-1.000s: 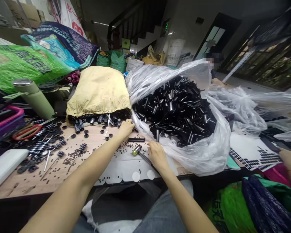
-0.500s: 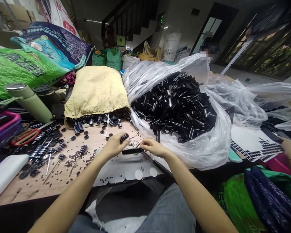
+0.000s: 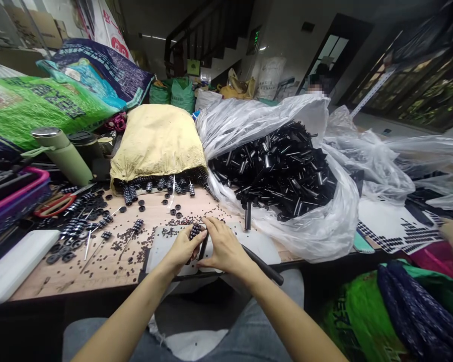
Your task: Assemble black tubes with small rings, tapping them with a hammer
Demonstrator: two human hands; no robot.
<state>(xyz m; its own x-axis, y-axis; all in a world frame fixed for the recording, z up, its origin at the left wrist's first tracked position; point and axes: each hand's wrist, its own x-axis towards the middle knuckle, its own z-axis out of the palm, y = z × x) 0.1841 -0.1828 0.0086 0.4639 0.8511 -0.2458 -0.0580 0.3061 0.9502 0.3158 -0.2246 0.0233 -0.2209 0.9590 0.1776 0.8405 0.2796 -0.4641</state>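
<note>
As our head view shows, our left hand [image 3: 182, 247] pinches a checkered black cylinder [image 3: 195, 231] at the lower centre of the frame, while our right hand [image 3: 224, 245] clasps a black tube [image 3: 203, 247] just beside it, both over the white sheet [image 3: 160, 246] on the worktop [image 3: 72, 277].

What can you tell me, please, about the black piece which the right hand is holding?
The black piece is slim, straight and smooth-looking, perhaps plastic. It leans slightly from upright in the picture, near the white sheet. The right hand holds it; the left hand is close beside it, touching or not is unclear. Its ends are hard to see.
</note>
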